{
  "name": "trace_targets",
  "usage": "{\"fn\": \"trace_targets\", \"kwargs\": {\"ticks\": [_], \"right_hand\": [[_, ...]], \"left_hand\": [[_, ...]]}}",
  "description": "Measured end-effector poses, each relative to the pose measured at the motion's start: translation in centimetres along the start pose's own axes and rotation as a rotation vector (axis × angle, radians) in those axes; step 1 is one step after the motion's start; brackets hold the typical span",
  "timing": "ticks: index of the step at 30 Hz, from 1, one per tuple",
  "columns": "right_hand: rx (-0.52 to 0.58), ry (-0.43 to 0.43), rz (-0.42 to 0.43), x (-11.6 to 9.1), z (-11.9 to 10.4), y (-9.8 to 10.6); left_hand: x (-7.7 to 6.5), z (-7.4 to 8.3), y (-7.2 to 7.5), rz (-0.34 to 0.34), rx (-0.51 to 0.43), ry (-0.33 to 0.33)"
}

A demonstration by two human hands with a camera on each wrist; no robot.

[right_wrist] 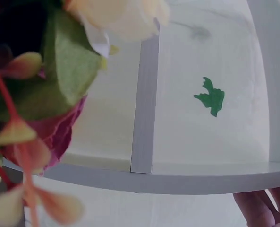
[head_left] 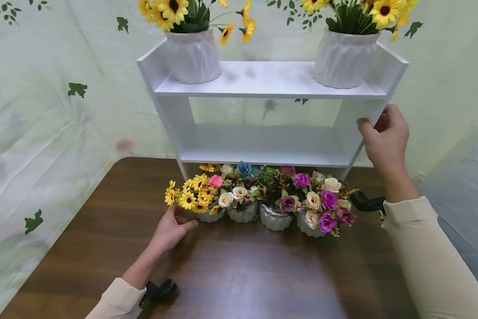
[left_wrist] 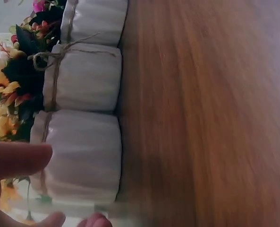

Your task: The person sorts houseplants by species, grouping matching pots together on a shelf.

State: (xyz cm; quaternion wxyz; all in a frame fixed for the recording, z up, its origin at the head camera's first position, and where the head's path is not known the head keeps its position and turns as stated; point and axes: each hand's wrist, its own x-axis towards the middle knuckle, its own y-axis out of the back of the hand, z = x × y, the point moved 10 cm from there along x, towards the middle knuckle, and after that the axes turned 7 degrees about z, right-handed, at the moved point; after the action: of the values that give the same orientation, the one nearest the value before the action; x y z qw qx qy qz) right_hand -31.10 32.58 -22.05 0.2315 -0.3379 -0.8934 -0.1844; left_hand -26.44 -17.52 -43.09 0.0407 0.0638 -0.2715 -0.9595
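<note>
A white two-tier shelf [head_left: 270, 141] stands at the back of the table. My right hand [head_left: 388, 137] grips the shelf's right side panel, thumb on the front edge and fingers on the outer face; in the right wrist view the fingers [right_wrist: 260, 208] show at that panel. In front of the shelf is a row of white flower pots with artificial flowers. My left hand [head_left: 172, 228] is beside the leftmost pot [left_wrist: 83, 161], which holds yellow sunflowers [head_left: 195, 195]. Its thumb [left_wrist: 24, 158] overlaps the pot's rim in the left wrist view, with other fingertips just past the pot's side.
Two larger white pots of sunflowers, one left [head_left: 192, 57] and one right [head_left: 346, 60], stand on the top shelf. Beside the sunflowers, the row holds cream roses [head_left: 239, 193] and purple roses [head_left: 328, 200]. A leaf-printed cloth [head_left: 51, 110] hangs behind the brown wooden table [head_left: 239, 274].
</note>
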Motion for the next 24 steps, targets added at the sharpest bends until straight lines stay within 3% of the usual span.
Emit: {"fn": "trace_targets", "kwargs": {"ticks": [3, 9, 13, 17, 19, 21, 24], "right_hand": [[-0.007, 0.000, -0.007, 0.0, 0.1, -0.2], [-0.009, -0.028, 0.001, -0.1, 0.3, -0.3], [-0.009, -0.022, -0.009, -0.2, 0.2, -0.4], [-0.036, -0.031, -0.015, -0.3, 0.3, -0.3], [-0.047, -0.027, -0.012, -0.3, 0.3, -0.3], [-0.049, -0.019, -0.007, -0.3, 0.2, -0.2], [-0.054, -0.018, -0.005, -0.3, 0.0, -0.2]], "left_hand": [[0.7, 0.3, -1.0, -0.011, -0.080, -0.033], [1.9, 2.0, -2.9, -0.058, -0.268, -0.200], [2.7, 1.9, -3.8, -0.028, -0.345, -0.180], [3.3, 1.2, -3.7, 0.104, -0.279, -0.121], [3.5, 1.2, -3.5, 0.159, -0.211, -0.123], [3.5, 1.3, -3.3, 0.193, -0.159, -0.135], [3.6, 1.5, -3.2, 0.206, -0.170, -0.138]]}}
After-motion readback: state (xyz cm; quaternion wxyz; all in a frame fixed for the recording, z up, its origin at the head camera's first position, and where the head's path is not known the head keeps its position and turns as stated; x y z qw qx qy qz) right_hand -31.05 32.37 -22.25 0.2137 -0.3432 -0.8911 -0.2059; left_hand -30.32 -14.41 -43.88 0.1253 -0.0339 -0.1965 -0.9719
